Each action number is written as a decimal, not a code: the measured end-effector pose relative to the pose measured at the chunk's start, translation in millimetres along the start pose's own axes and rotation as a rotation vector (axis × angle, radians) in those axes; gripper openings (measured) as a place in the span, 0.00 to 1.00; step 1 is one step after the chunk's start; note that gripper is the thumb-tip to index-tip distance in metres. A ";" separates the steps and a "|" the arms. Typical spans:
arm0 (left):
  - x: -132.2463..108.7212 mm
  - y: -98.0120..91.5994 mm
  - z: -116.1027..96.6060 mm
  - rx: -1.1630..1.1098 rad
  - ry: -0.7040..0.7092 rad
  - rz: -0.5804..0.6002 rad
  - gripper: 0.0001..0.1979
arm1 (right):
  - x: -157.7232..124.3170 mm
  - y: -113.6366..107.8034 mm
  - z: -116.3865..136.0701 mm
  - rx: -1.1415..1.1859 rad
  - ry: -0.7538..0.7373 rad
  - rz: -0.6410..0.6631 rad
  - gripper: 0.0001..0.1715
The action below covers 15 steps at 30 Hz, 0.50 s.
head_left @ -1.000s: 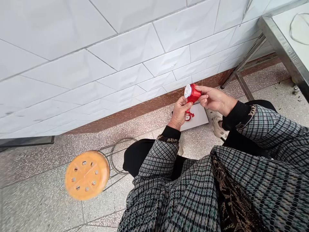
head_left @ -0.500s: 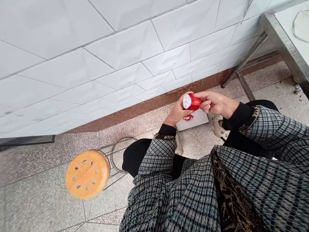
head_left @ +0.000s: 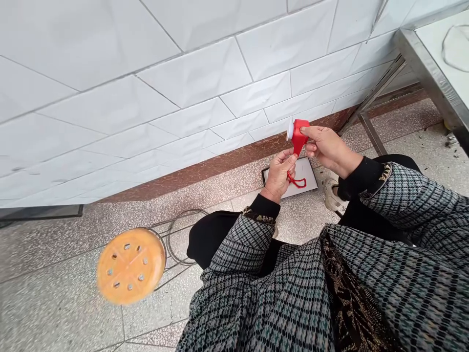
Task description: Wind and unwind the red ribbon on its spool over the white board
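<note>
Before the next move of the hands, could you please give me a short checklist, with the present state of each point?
1. Right hand has the red roll: ok.
2. Left hand pinches the red strip below the roll: ok.
3. White end faces the camera: not ok, nearly edge-on.
4. Red loop under the left hand clear of the white box: cannot tell, they overlap in view.
5. Orange stool apart from both hands: ok.
</note>
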State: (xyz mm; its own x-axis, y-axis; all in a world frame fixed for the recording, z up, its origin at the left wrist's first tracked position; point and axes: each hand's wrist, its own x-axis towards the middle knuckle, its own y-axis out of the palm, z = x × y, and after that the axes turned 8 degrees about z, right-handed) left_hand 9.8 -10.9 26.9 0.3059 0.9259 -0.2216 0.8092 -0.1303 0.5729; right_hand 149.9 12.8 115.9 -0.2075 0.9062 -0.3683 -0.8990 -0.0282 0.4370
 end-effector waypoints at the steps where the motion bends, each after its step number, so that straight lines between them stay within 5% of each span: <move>1: -1.7 0.4 -2.7 0.030 0.012 -0.001 0.21 | 1.1 -0.9 3.3 0.025 0.008 0.002 0.18; 8: -18.0 10.5 -31.8 0.025 0.072 0.097 0.28 | -5.4 4.4 20.7 0.246 0.178 0.065 0.11; 15: -24.5 21.7 -55.0 0.003 0.016 0.014 0.28 | -5.0 16.6 34.1 0.269 0.166 0.078 0.10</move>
State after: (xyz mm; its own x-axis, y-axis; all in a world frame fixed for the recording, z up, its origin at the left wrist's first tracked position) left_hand -7.8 -16.9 88.1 0.3090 0.9296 -0.2009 0.8066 -0.1442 0.5732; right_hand 149.2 22.2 153.0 -0.3516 0.8238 -0.4447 -0.7485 0.0379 0.6620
